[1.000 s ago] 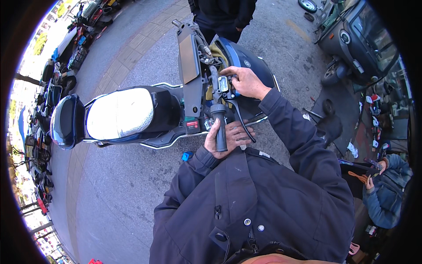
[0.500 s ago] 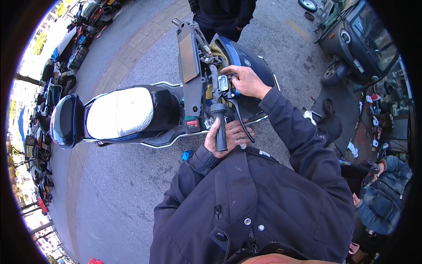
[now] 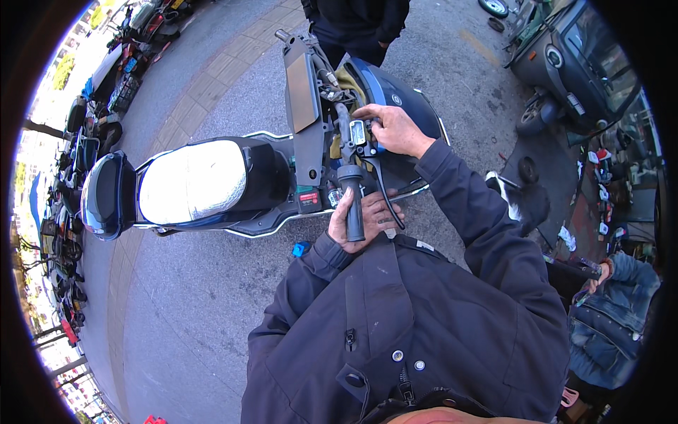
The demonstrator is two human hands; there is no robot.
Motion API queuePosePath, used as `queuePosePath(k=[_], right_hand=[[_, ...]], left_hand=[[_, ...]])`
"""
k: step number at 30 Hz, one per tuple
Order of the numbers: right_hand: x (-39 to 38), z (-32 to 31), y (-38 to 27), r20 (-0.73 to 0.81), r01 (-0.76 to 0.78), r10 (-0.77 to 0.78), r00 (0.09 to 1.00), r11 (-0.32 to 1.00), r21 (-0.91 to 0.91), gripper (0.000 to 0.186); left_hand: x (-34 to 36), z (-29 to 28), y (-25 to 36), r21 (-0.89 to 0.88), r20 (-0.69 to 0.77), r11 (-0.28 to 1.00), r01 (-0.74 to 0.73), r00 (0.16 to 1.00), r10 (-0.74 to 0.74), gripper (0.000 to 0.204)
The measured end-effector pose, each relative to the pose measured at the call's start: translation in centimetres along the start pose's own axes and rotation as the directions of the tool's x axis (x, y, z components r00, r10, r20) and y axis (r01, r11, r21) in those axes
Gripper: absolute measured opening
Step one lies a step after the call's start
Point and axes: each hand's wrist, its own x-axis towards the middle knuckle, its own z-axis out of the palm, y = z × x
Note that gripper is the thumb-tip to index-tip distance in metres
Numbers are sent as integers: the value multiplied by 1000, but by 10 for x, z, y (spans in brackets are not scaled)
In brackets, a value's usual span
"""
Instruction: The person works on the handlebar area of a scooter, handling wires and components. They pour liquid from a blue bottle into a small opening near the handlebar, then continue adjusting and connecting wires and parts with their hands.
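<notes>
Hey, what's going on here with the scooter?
A person in a dark jacket stands beside a parked scooter on a paved street. Their left hand is wrapped around the black handlebar grip, and their right hand rests on the small control unit further along the bar. The front panels look opened up, with wiring showing. Another person stands at the scooter's front, and someone in a denim jacket sits to the right.
</notes>
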Motion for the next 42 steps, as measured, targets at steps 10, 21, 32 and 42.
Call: queuePosePath(k=[10,21,32,42], right_hand=[[0,0,-1,12,-27,27,1000,999,22,42],[0,-1,0,17,-26,26,1000,1000,5,43],[1,1,0,6,-20,20,1000,1000,9,42],[0,3,3,-8,-39,39,999,999,11,42]], left_hand=[[1,11,3,-12,52,1000,26,998,-25,112],[1,5,1,-12,36,999,30,999,-29,113],[0,-2,0,-24,47,1000,12,999,-11,103],[2,8,2,-8,56,999,48,997,-48,118]])
